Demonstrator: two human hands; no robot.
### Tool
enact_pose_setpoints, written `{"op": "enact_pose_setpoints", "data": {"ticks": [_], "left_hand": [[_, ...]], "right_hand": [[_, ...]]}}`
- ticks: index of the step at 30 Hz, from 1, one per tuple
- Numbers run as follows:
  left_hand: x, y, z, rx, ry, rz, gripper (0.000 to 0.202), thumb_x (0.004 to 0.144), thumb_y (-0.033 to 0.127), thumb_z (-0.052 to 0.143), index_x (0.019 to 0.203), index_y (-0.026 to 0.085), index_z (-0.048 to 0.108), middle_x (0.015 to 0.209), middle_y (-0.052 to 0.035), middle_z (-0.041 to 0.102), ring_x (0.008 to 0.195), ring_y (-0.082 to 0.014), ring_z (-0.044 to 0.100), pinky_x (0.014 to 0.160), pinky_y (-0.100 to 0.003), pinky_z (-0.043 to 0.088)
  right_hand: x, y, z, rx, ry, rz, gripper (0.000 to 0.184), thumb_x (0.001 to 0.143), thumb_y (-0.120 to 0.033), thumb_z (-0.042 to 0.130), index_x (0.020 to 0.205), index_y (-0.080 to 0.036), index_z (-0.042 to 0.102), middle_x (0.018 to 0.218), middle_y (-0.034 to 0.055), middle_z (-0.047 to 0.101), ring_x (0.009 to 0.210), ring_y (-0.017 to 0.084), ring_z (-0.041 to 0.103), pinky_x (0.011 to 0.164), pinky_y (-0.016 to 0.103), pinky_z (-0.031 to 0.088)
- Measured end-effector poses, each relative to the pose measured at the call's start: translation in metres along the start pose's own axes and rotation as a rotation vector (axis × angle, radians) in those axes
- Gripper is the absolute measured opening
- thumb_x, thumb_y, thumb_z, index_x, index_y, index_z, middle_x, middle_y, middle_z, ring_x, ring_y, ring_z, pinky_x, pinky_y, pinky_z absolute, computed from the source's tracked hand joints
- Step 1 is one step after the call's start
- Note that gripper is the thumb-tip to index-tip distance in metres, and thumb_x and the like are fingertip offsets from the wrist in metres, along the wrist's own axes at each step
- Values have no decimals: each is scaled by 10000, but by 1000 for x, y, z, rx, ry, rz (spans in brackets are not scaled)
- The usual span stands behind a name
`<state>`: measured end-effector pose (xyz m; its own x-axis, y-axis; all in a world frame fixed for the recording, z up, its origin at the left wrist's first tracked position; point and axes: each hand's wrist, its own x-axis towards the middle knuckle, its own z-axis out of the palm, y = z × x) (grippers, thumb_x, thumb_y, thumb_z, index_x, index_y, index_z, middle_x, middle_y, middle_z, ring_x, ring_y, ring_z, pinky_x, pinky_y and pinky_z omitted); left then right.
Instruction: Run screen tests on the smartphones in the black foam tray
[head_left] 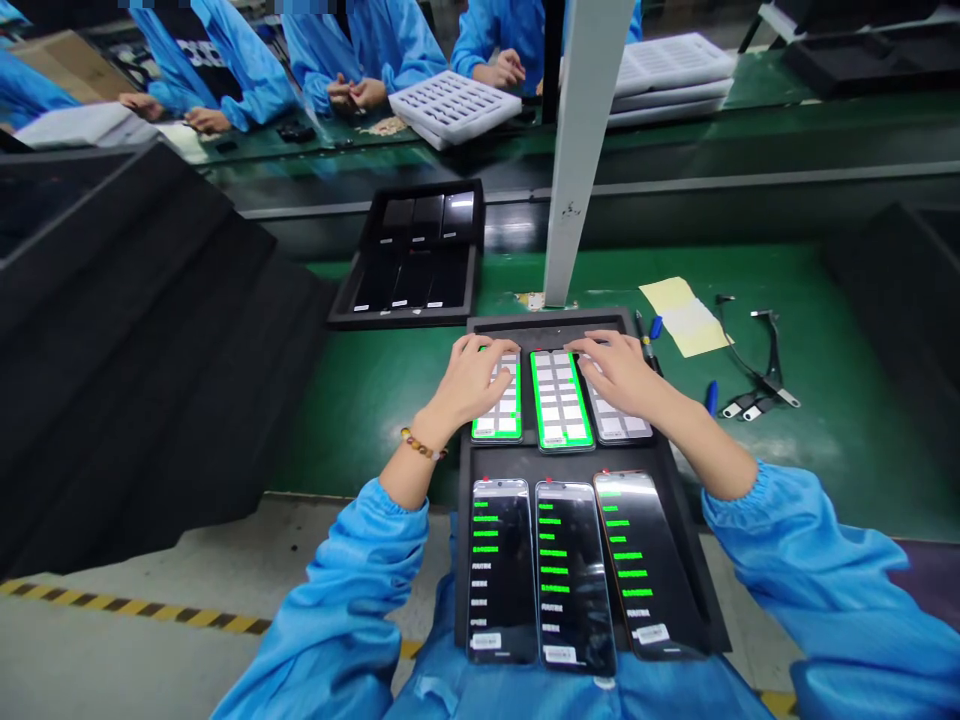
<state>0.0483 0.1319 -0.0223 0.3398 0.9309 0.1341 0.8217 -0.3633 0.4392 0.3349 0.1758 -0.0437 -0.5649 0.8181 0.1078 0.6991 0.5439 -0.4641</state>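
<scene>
My left hand (474, 378) lies over the upper left smartphone (495, 425), its fingers stretched out across the screen. A grid of white blocks edged in green shows there. My right hand (616, 368) is spread over the upper right smartphone (621, 425), with fingertips near the top right corner of the middle smartphone (556, 400). Neither hand grips anything. These phones rest in a black foam tray (504, 458). Closer to me lie three dark-screened phones with green and white text lines: a left one (501, 590), a centre one (574, 590) and a right one (651, 560).
Behind on the left is another black tray (474, 270) of phones. A grey post (574, 180) rises beyond my tray. To the right are yellow paper (686, 315), a pen (643, 335) and cables (772, 375). Stacked black foam (135, 350) stands left. Co-workers in blue sit opposite.
</scene>
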Motion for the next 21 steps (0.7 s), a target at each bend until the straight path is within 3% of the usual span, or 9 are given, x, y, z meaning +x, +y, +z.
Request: {"op": "enact_pose_setpoints", "data": {"ticks": [12, 21], "left_hand": [[-19, -12, 3, 181, 191, -205, 349, 993, 160, 447, 1241, 248, 676, 1187, -35, 813, 1266, -304, 600, 1306, -584, 231], [-9, -7, 4, 157, 176, -175, 339, 990, 180, 443, 1219, 253, 682, 1184, -51, 801, 1257, -297, 615, 1308, -565, 254]], "right_hand": [[26, -35, 14, 42, -57, -99, 451, 1074, -287, 369, 1391, -188, 674, 1407, 149, 728, 1459, 361, 516, 1213, 631, 327], [8, -14, -2, -14, -13, -22, 436, 1081, -292, 355, 1346, -207, 690, 1392, 119, 743, 1424, 358, 549, 1193, 623, 338]]}}
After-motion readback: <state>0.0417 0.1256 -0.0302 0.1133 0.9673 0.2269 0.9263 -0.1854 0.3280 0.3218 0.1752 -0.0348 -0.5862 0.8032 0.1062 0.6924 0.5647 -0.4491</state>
